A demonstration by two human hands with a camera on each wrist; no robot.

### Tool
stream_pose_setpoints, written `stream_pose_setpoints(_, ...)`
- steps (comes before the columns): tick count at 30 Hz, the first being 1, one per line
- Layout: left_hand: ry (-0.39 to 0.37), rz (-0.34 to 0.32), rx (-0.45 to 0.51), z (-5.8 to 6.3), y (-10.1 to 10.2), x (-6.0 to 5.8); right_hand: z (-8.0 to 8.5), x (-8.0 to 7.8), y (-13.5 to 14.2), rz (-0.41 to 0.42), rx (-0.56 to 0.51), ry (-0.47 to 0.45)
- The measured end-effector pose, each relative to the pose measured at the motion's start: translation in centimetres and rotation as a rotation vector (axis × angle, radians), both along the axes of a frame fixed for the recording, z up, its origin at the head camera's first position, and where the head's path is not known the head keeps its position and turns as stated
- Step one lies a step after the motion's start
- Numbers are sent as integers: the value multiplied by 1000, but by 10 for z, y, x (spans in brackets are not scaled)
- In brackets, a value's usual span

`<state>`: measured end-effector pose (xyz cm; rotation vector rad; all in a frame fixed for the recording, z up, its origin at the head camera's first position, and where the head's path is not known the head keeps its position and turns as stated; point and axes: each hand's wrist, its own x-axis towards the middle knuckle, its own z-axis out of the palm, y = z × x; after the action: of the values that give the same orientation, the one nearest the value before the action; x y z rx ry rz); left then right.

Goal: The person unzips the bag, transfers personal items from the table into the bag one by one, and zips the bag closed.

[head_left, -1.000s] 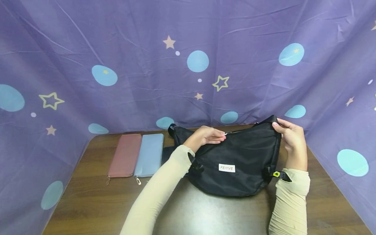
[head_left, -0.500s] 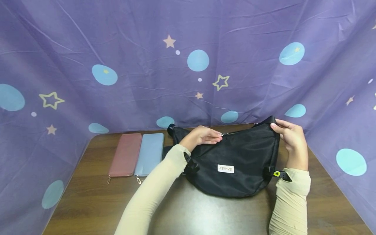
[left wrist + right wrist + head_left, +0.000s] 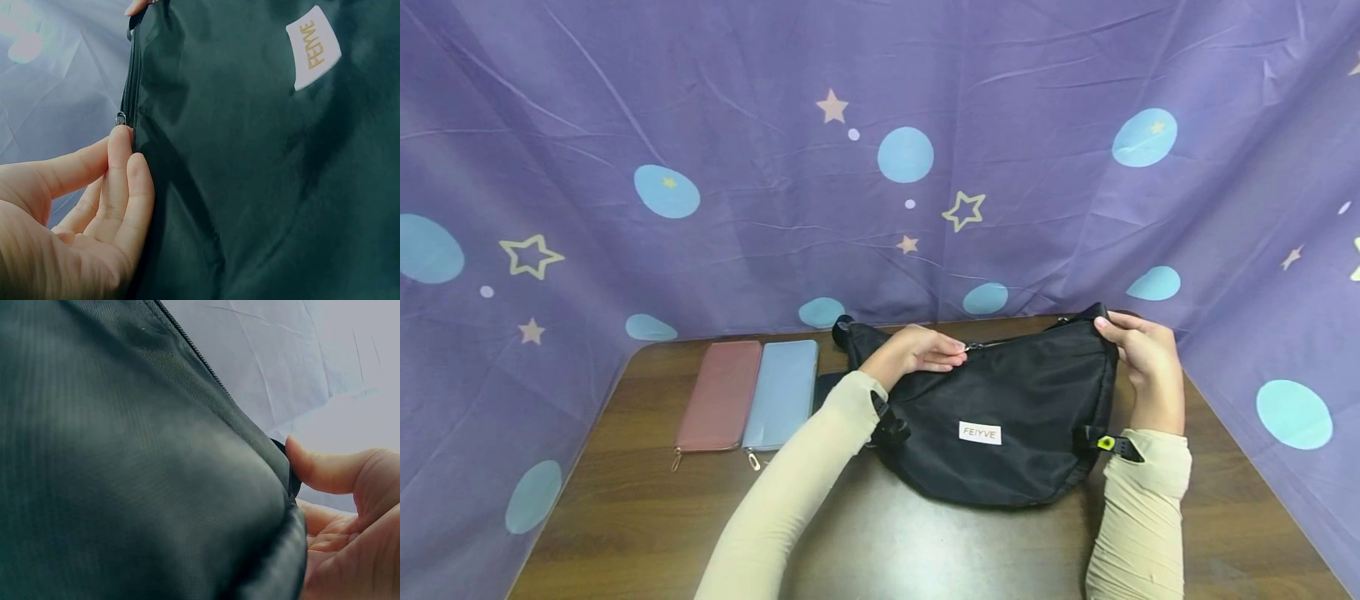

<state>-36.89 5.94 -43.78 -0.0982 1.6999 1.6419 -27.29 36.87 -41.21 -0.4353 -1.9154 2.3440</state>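
On the table [image 3: 625, 525], right of centre: bag [image 3: 1022, 400], label [image 3: 980, 433] facing front. Pink wallet [image 3: 720, 396] and blue wallet [image 3: 781, 396] lie to its left. Left hand [image 3: 923, 347] pinches zip pull [image 3: 120, 119] at top edge; right hand [image 3: 1146, 350] grips upper right corner, thumb in front. Curtain [image 3: 760, 167] behind.

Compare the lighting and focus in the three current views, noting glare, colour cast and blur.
Head view: glare whitens the tabletop in front of the bag, which looks black. Left wrist view: the bag looks dark green, with a bright patch at upper left on the backdrop. Right wrist view: the bag's front looks soft, its zipper teeth crisper, the backdrop pale.
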Motion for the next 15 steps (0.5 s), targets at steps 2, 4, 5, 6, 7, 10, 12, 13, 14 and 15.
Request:
stream_pose_setpoints(2, 4, 2, -5, 1, -1, 0, 0, 0, -1, -15, 2, -5)
stream_pose_setpoints(4, 11, 0, -8, 2, -3, 1, 0, -1, -2, -22, 6, -8)
stream_pose_setpoints(5, 16, -2, -10, 2, -3, 1, 0, -1, -2, -25, 8, -11)
stream_pose_setpoints(6, 21, -3, -12, 3, -4, 2, 0, -1, -2, -32, 10, -13)
stream_pose_setpoints(7, 25, -3, -14, 3, -4, 2, 0, -1, -3, -41, 12, -16)
stream_pose_setpoints(10, 38, 2, -24, 4, -6, 3, 0, -1, -3, -103, 10, -36)
stream_pose_setpoints(12, 45, 11, -33, 4, -7, 3, 0, 0, -2, -154, 7, -52)
stream_pose_setpoints(13, 48, 16, -37, 4, -8, 3, 0, 0, -1, -180, 9, -64)
stream_pose_setpoints(14, 52, 20, -41, 4, -9, 3, 0, 0, -1, -203, 13, -74)
stream_pose_setpoints(15, 53, 24, -44, 4, -10, 3, 0, 0, -1, -221, 18, -85)
